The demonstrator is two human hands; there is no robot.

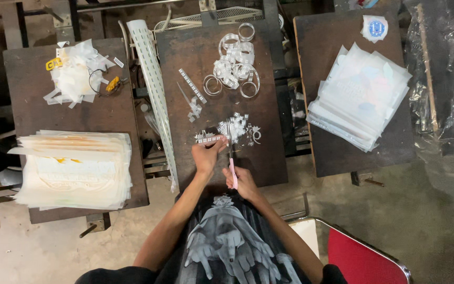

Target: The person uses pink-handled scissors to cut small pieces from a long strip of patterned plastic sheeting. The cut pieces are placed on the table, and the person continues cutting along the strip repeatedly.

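Note:
My left hand (207,155) pinches a short clear strip (209,139) of small squares over the dark centre board (258,94). My right hand (244,181) grips pink-handled scissors (231,167), whose blades point away from me toward the strip's end. A small heap of cut clear pieces (236,127) lies just beyond the blades. Farther up the board sit coiled clear strips (233,63) and a straight strip (192,85).
A stack of pale printed sheets (74,165) rests on the left board, with plastic scraps (77,73) behind it. Another stack of clear sheets (361,94) sits on the right board. A long perforated strip (156,89) hangs between boards. A red chair (361,257) stands at lower right.

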